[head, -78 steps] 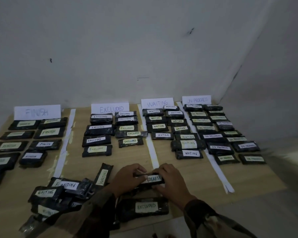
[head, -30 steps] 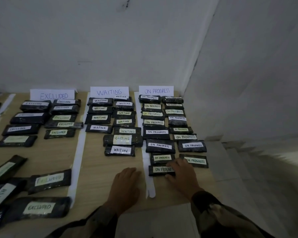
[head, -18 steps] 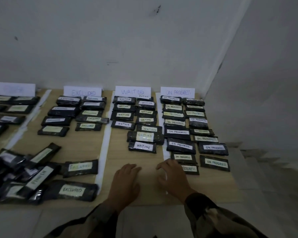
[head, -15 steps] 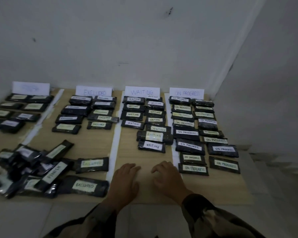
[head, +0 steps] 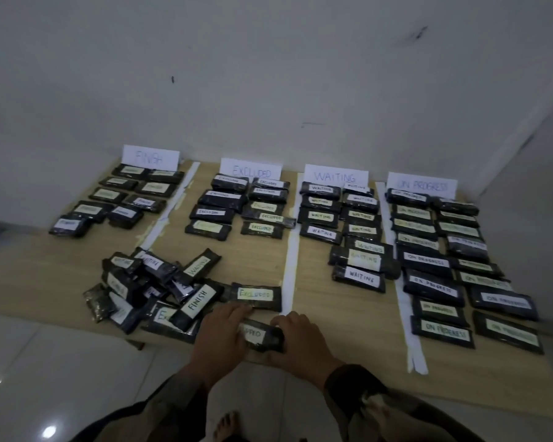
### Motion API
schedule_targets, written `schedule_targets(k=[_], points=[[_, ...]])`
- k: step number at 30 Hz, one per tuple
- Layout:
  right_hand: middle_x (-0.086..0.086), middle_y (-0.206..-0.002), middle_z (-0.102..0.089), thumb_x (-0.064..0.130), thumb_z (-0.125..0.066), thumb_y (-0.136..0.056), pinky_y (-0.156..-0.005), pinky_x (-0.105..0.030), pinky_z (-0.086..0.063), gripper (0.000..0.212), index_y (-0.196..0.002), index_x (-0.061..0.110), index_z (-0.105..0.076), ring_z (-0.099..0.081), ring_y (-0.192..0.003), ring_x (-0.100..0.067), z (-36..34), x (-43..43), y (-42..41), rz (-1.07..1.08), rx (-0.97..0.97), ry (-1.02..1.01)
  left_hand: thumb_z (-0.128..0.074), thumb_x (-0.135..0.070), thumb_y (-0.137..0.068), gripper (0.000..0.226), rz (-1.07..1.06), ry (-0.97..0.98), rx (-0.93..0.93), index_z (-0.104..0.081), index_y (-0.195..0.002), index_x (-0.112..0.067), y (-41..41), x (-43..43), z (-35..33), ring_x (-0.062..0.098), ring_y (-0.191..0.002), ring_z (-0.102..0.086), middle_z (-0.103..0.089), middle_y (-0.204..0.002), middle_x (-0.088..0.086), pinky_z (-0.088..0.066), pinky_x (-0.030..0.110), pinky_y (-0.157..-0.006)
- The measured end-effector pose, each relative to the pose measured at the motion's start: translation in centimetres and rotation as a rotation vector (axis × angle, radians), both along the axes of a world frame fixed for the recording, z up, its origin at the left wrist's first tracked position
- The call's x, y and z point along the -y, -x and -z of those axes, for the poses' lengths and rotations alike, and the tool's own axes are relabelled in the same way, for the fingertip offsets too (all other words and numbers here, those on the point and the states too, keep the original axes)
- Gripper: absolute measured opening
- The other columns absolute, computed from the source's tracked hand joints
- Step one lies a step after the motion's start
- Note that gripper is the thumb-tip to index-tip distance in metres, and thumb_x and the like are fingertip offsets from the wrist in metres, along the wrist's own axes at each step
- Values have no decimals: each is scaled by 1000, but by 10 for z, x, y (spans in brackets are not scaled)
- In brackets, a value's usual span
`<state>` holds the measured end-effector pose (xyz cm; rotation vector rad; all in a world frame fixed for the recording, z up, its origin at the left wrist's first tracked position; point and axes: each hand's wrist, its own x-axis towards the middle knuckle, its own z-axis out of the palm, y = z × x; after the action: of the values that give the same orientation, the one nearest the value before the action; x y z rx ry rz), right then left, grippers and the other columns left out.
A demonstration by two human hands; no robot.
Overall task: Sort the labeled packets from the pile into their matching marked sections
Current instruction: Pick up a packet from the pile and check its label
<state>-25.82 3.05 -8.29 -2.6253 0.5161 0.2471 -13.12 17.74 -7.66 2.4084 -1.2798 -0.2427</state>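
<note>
A black packet labelled EXCLUDED (head: 262, 335) lies at the board's near edge. My left hand (head: 221, 336) covers its left end and my right hand (head: 300, 341) grips its right end. Left of it sits the unsorted pile (head: 147, 291) of black packets, with a FINISH packet (head: 196, 302) and another EXCLUDED packet (head: 257, 295) on its right side. Four paper signs stand at the back: FINISH (head: 150, 157), EXCLUDED (head: 251, 170), WAITING (head: 336, 177), ON PROGRESS (head: 422, 186). Rows of sorted packets lie below each sign.
The wooden board (head: 339, 317) rests on a pale tiled floor (head: 45, 371) against a white wall. White tape strips (head: 289, 266) divide the sections. Bare board shows in front of the WAITING rows. My bare foot (head: 224, 427) is at the bottom.
My right hand left the ON PROGRESS packet in its column. Both hands moved left to the pile and closed on an EXCLUDED packet. The view swung left.
</note>
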Motion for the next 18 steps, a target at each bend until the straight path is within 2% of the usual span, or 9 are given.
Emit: schedule_targets(k=[4, 6, 9, 14, 18], points=[[-6, -128, -39, 60, -59, -78, -90, -37, -39, 73, -138, 23, -37, -41, -114, -27, 6, -10, -18, 14, -45, 50, -50, -24, -66, 48, 40, 12, -2, -61, -113, -17, -22, -15, 0, 16, -96, -54, -62, -104, 1, -49, 30, -79], [-5, -125, -40, 59, -61, -76, -89, -37, -39, 71, -135, 24, -39, -41, -113, -28, 8, -12, -26, 5, -63, 75, -62, -24, -62, 49, 71, 7, 3, -63, -111, -18, -30, -18, -1, 17, -93, -58, -63, -102, 1, -50, 28, -76], [-5, -123, -43, 53, -64, -74, -87, -34, -39, 66, -130, 24, -44, -42, -112, -26, 8, -12, -32, 13, -68, 72, -68, -22, -62, 49, 123, -3, 0, -63, -111, -17, -39, -18, 3, 19, -93, -61, -64, -103, 1, -50, 27, -77], [-3, -122, -45, 50, -68, -73, -87, -33, -42, 64, -127, 23, -47, -42, -111, -23, 6, -7, -33, 47, -36, -7, -60, -31, -71, 51, 190, -34, -1, -58, -121, -19, -47, -11, 11, 18, -106, -55, -58, -118, 0, -43, 27, -89], [-2, -120, -47, 58, -61, -61, -82, -28, -41, 75, -124, 21, -51, -45, -110, -22, 5, 1, -27, 59, 21, -89, -48, -54, -73, 59, 242, -75, -8, -55, -124, -24, -50, -8, 11, 16, -109, -53, -52, -126, -2, -41, 27, -90]])
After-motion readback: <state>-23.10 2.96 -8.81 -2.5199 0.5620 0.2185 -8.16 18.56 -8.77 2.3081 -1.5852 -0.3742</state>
